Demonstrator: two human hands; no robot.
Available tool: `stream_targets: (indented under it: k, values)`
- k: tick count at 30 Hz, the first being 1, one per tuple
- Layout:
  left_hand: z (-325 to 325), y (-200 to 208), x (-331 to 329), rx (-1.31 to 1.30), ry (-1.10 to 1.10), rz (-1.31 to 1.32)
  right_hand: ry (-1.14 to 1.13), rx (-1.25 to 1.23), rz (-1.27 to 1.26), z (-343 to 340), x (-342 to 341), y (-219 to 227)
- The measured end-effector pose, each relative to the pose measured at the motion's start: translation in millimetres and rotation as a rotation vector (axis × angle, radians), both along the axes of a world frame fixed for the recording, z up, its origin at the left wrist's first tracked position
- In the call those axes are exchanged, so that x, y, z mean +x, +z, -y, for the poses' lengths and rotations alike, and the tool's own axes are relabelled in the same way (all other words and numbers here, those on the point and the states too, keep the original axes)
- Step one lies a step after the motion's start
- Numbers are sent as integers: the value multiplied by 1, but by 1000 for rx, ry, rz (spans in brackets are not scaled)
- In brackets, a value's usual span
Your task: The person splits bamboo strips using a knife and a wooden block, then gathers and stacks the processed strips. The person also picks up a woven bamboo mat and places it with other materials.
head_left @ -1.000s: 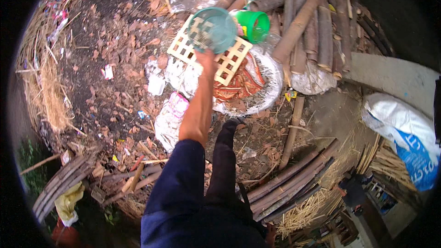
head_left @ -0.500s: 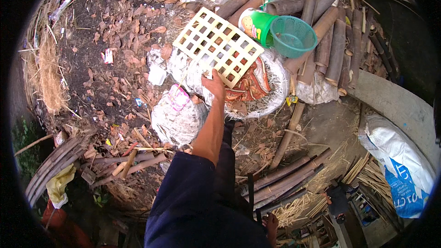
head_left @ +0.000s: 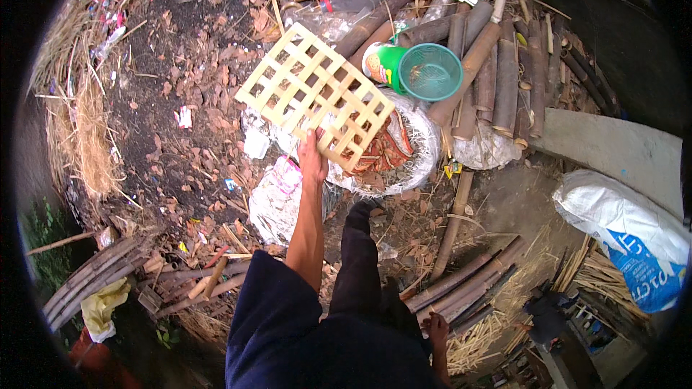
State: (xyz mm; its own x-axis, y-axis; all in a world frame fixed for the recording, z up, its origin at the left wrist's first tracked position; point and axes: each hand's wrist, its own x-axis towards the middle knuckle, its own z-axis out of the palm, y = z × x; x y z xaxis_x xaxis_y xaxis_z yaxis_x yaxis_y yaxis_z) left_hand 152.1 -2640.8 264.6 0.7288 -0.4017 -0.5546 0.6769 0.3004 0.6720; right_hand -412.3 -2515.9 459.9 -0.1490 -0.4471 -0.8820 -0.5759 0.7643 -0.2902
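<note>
The pale yellow rectangular lattice of flat woven strips [head_left: 315, 99], squarish gaps throughout, is gripped at its near edge by the left hand [head_left: 312, 158], partly over a round white sack [head_left: 431, 140]; whether the low right hand [head_left: 435, 328] grips anything I cannot tell. Past its right edge sit a green cylindrical tub [head_left: 390, 65] and round teal plastic basket [head_left: 432, 75], crowding smooth brown bamboo poles [head_left: 507, 75], while leaf-strewn dark soil [head_left: 194, 75] gives open room leftward.
</note>
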Motion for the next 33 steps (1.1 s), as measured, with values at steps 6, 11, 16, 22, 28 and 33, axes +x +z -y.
stream_targets:
  k: [6, 11, 16, 22, 28, 33]
  values:
    - [-12, 102, -54, -30, -192, -43, 325, -244, 81, 41, 50, -29]
    - [11, 134, -143, -218, -567, -165, 23, -388, 206, 81, 100, -24]
    - [29, 165, -266, -96, -908, -331, -269, -651, 643, 118, 109, 55]
    - [54, 166, -412, -446, -1436, -705, 229, -1273, 7, 89, 25, 137]
    - [30, 243, -600, -510, -1590, -764, 263, -1253, -275, 14, -104, 88]
    - [-16, 236, -699, -442, -1718, -827, 154, -1179, -313, -41, -186, 98]
